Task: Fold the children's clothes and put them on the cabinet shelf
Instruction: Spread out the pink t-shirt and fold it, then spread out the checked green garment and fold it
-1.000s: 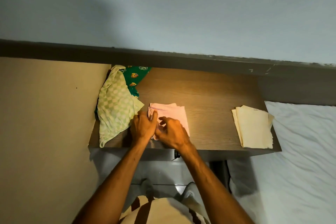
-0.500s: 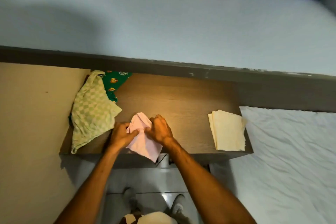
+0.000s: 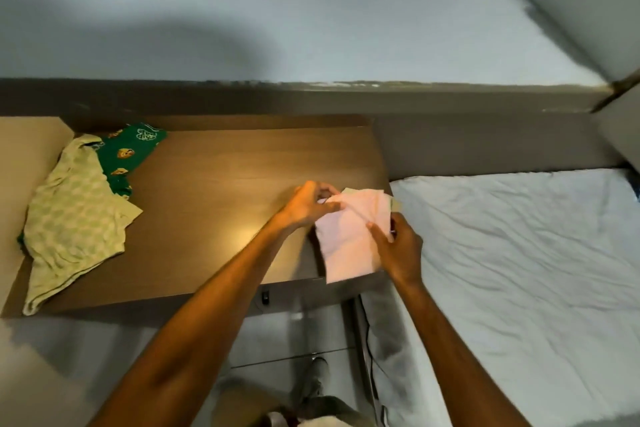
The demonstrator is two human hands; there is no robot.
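A folded pink garment [image 3: 346, 243] sits at the right end of the brown wooden cabinet top [image 3: 221, 191], over a folded cream garment whose corner [image 3: 396, 204] shows behind it. My left hand [image 3: 308, 204] pinches the pink garment's upper left edge. Its right edge is held by my right hand [image 3: 398, 250]. At the left end lie an unfolded pale green checked garment [image 3: 72, 229] and a dark green printed one [image 3: 130, 152], partly under it.
A bed with a white sheet [image 3: 519, 270] stands right of the cabinet. A pale wall [image 3: 277, 10] rises behind. Tiled floor [image 3: 294, 340] and my feet show below the cabinet's front edge. A beige panel [image 3: 20, 149] borders the left side.
Both hands lifted the folded pink garment from the cabinet's middle and carried it right, onto the folded cream garment. The camera view swung to the right.
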